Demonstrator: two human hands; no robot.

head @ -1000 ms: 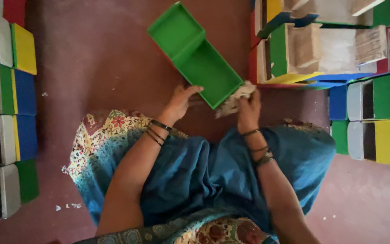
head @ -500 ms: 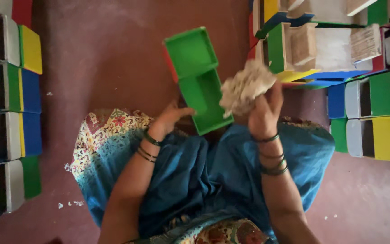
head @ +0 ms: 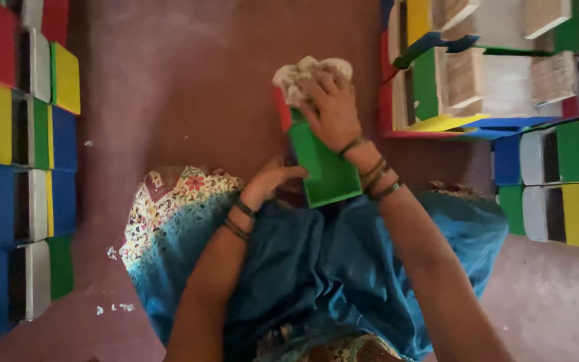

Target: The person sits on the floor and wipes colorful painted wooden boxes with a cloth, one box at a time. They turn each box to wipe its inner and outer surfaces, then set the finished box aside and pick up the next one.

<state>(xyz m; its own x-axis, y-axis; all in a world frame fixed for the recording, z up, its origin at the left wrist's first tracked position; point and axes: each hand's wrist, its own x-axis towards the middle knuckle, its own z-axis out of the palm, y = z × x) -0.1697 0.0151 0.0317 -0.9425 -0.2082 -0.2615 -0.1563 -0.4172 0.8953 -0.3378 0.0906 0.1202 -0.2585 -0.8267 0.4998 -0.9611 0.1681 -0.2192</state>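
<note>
Green box upright; right hand presses rag on top edge.

Right hand presses cloth on green box.

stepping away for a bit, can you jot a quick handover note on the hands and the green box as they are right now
Right hand: presses a crumpled whitish cloth against the top end of the green box.
Left hand: steadies the box's lower left side.
Box: tilted up over the lap, above the brown floor, with one red side showing.
Done: cloth is on the upper end.
Left: lower part is not under the cloth.
Painted boxes are stacked on both sides.
</note>
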